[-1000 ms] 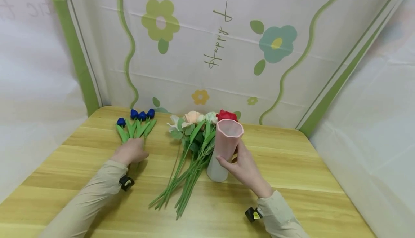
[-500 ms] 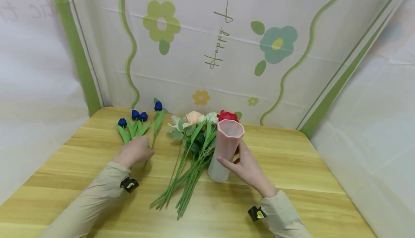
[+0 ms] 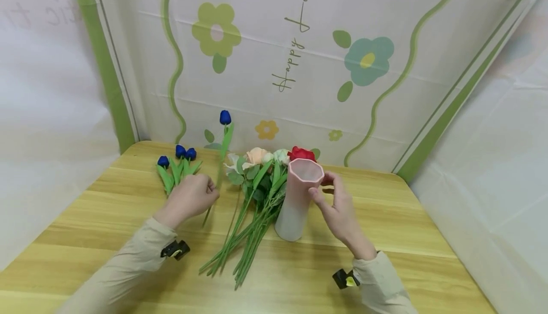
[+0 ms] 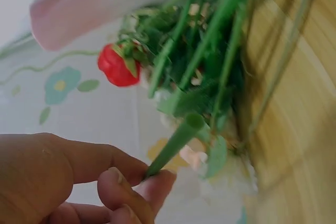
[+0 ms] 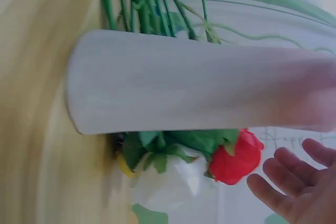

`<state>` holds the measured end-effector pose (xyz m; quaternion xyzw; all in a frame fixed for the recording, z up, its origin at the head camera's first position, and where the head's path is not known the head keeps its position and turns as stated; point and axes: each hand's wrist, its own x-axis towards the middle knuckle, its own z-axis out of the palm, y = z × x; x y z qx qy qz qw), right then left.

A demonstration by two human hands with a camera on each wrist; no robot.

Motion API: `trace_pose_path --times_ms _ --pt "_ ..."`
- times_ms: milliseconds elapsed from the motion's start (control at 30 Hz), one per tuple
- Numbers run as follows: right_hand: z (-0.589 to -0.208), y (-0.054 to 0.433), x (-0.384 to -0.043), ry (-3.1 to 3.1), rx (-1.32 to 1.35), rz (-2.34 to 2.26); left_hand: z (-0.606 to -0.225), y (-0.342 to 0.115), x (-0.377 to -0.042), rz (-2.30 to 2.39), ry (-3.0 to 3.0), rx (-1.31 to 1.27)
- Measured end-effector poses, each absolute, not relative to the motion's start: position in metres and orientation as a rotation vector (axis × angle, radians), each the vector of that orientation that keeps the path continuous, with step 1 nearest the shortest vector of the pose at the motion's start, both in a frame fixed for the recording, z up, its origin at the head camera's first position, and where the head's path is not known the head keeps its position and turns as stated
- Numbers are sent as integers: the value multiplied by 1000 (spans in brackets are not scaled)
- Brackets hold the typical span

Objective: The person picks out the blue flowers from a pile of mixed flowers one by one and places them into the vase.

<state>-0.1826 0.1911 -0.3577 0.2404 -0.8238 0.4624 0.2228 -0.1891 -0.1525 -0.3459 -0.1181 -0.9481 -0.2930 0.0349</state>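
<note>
Between thumb and fingers, my left hand (image 3: 190, 199) pinches the stem of a blue tulip (image 3: 225, 117), raised nearly upright above the table. The left wrist view shows the green stem end (image 4: 178, 142) sticking out from the fingertips. My right hand (image 3: 340, 209) is beside the upper part of a pink-and-white faceted vase (image 3: 294, 204), which stands upright with its mouth up. In the right wrist view its fingers (image 5: 286, 174) are spread and apart from the vase. Several more blue tulips (image 3: 180, 152) lie left, their stems partly hidden by my left hand.
A pile of artificial flowers lies left of the vase, its green stems (image 3: 252, 242) pointing toward me. Its blooms include a peach flower (image 3: 257, 155) and a red rose (image 3: 301, 154), partly behind the vase. A printed curtain (image 3: 265, 66) hangs behind the wooden table (image 3: 411, 219).
My left hand has drawn one blue tulip out of its group, moving it right and up. The right hand has let go of the vase and shifted up and right.
</note>
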Motion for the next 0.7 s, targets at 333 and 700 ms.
trace_pose_path --times_ms 333,700 --pt "-332 197 -171 -2017 605 1101 -327 -132 -165 -898 -2690 -516" --pt "-312 183 -153 -1885 769 1044 -321 -115 -148 -783 -2488 -642"
